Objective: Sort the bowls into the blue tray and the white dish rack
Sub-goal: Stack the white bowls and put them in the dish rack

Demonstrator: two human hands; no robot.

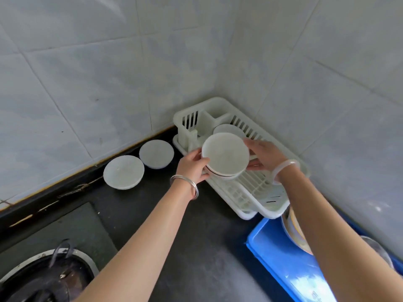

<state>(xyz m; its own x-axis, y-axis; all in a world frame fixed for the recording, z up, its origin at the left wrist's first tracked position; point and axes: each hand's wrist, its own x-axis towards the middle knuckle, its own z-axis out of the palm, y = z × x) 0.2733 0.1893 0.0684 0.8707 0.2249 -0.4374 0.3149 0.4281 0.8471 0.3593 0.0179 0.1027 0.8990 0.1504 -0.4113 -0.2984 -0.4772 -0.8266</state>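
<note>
Stacked white bowls [225,155] between left hand [193,165] and right hand [265,156], above white dish rack [246,192].

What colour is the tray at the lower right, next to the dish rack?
Blue; the tray shows best in the head view.

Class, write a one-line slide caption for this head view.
Left hand and right hand hold stacked white bowls at the white dish rack.

No legible text, labels, numbers (dark marks [271,201] on dish rack [244,192] unreadable).
</note>
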